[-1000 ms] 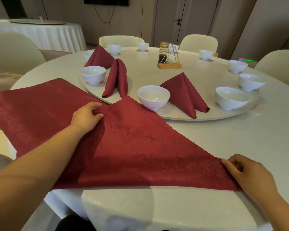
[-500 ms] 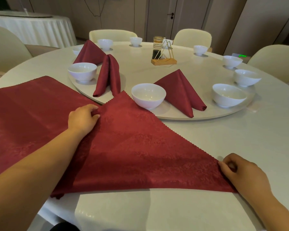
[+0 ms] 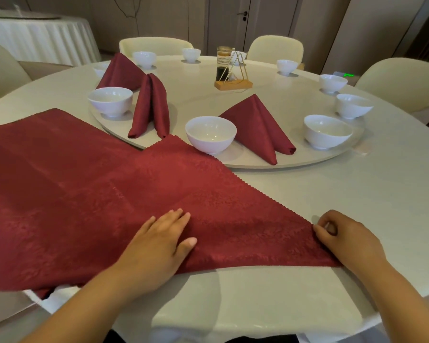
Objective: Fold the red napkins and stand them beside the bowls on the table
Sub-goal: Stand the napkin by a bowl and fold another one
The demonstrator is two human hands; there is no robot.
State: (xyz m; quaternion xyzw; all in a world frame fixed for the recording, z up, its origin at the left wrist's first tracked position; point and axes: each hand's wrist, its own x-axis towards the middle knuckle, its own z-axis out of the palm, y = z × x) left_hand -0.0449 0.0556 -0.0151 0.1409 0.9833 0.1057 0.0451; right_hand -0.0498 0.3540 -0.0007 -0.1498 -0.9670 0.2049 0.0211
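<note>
A red napkin (image 3: 208, 201) folded into a triangle lies flat on the white table (image 3: 357, 194), its tip reaching the turntable beside a white bowl (image 3: 210, 133). My left hand (image 3: 156, 248) presses flat on the napkin near its front fold, fingers straight. My right hand (image 3: 344, 241) pinches the napkin's right corner. More red cloth (image 3: 35, 181) lies spread under it to the left. Three folded napkins stand on the turntable: one (image 3: 258, 125) right of the near bowl, one (image 3: 150, 105) beside the left bowl (image 3: 110, 101), one (image 3: 120, 71) behind.
Several more white bowls ring the round turntable (image 3: 295, 163), such as one (image 3: 327, 131) at right. A wooden condiment stand with a jar (image 3: 230, 73) sits near the centre. Cream chairs surround the table; another clothed table (image 3: 40, 38) stands at back left.
My left hand slid from the napkin's upper left edge down toward the front fold and now lies flat. My right hand kept its hold on the right corner. The view tilted down.
</note>
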